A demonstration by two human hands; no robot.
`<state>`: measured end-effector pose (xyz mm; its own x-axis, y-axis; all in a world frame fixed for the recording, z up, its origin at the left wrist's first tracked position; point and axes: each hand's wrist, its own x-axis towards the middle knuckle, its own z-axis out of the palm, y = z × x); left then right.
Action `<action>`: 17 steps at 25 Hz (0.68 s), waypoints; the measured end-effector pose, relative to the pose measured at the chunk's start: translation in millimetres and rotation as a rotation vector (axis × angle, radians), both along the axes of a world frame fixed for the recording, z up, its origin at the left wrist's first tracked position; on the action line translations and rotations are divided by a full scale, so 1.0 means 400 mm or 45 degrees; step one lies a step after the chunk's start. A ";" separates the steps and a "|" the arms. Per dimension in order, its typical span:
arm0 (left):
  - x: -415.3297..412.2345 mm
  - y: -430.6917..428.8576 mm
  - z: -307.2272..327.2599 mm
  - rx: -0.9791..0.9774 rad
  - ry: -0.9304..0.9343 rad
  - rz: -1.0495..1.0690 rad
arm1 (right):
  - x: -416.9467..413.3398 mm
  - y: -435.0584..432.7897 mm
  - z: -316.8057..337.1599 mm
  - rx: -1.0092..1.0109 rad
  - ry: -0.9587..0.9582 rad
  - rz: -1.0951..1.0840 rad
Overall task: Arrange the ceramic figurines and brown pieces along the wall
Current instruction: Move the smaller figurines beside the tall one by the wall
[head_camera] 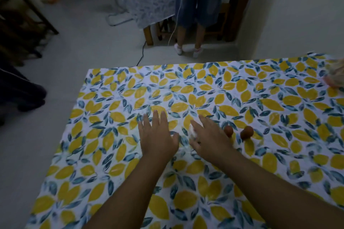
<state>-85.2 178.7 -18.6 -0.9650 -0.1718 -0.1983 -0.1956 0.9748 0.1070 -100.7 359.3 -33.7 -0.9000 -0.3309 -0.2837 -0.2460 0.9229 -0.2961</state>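
My left hand (157,136) hovers flat over the lemon-print tablecloth (115,163), fingers spread, holding nothing. Just to its right, my right hand (209,140) closes loosely around a small white ceramic figurine (193,132), of which only a blurred white part shows between thumb and fingers. Two brown rounded pieces stand on the cloth right of that hand: one (228,130) touches or nearly touches my knuckles, the other (246,132) stands a little further right. The white wall (297,15) rises beyond the table's far right.
A pale blurred object (335,78) lies at the table's right edge. Another person (199,11) stands on the floor beyond the table, beside a second table with a blue cloth (150,0). A cable (141,52) runs across the floor.
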 end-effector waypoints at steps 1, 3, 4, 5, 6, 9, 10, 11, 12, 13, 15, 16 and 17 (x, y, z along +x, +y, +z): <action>0.004 -0.012 -0.013 0.051 -0.068 0.037 | 0.002 -0.021 -0.010 -0.012 -0.072 -0.003; 0.010 -0.019 -0.035 0.257 -0.122 0.108 | -0.001 -0.050 -0.027 -0.032 -0.138 -0.020; 0.012 -0.022 -0.044 0.326 -0.107 0.133 | -0.003 -0.063 -0.036 -0.040 -0.123 -0.031; 0.009 -0.022 -0.048 0.349 -0.079 0.144 | -0.009 -0.070 -0.044 -0.051 -0.088 -0.047; 0.006 -0.025 -0.050 0.352 -0.059 0.148 | -0.013 -0.074 -0.052 -0.065 -0.061 -0.071; 0.010 -0.038 -0.057 0.439 0.005 0.099 | -0.016 -0.074 -0.056 -0.237 -0.064 -0.170; 0.012 -0.038 -0.056 0.508 0.059 0.048 | -0.015 -0.071 -0.046 -0.333 -0.037 -0.202; 0.011 -0.032 -0.048 0.596 0.137 -0.001 | -0.017 -0.064 -0.029 -0.410 0.009 -0.238; 0.004 -0.021 -0.035 0.691 0.223 -0.031 | -0.023 -0.053 -0.008 -0.458 0.074 -0.276; -0.009 -0.005 -0.019 0.774 0.281 -0.037 | -0.030 -0.035 0.013 -0.479 0.147 -0.314; -0.053 0.052 0.023 0.845 0.304 -0.058 | -0.049 0.026 0.053 -0.560 0.248 -0.398; -0.081 0.085 0.041 0.849 0.294 -0.096 | -0.061 0.065 0.065 -0.640 0.271 -0.448; -0.112 0.125 0.058 0.840 0.280 -0.151 | -0.073 0.112 0.077 -0.712 0.287 -0.509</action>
